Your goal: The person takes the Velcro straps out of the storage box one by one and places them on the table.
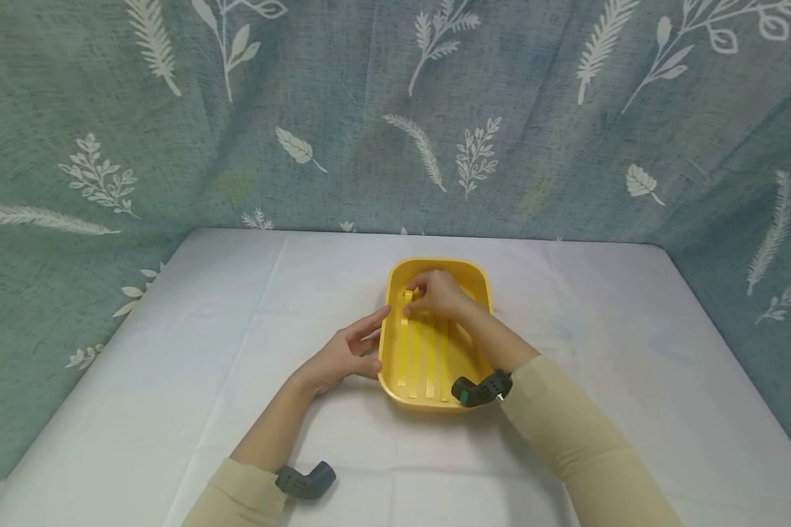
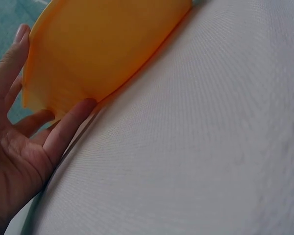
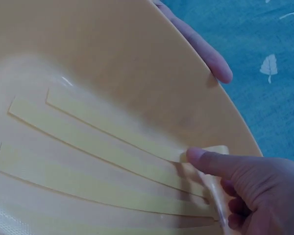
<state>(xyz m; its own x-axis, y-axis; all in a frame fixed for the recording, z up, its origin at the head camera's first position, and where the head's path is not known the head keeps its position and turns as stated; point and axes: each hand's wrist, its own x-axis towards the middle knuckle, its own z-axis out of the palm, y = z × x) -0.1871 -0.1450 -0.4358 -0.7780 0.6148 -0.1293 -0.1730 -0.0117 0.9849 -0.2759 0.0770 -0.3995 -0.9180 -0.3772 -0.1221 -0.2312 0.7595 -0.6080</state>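
A yellow rectangular tray [image 1: 435, 404] with rounded corners lies on the white table, several flat pale-yellow strips [image 3: 88, 117] running side by side along its floor. Inside its far left part, my right hand [image 1: 438, 294] pinches the far end of the leftmost strip [image 1: 403, 351] between thumb and fingers. That end stands up from the floor, partly covered by the fingers. My left hand [image 1: 344, 355] rests against the tray's left outer wall, fingers spread and fairly straight. In the left wrist view, its fingertips touch the orange-looking wall [image 2: 108, 44].
White cloth covers the table [image 1: 270, 410] around the tray. A blue-green leaf-patterned curtain [image 1: 362, 146] hangs behind and along the sides. A dark wrist device [image 1: 481, 388] on the right arm overhangs the tray's near right corner; another dark device [image 1: 306, 481] sits on the left wrist.
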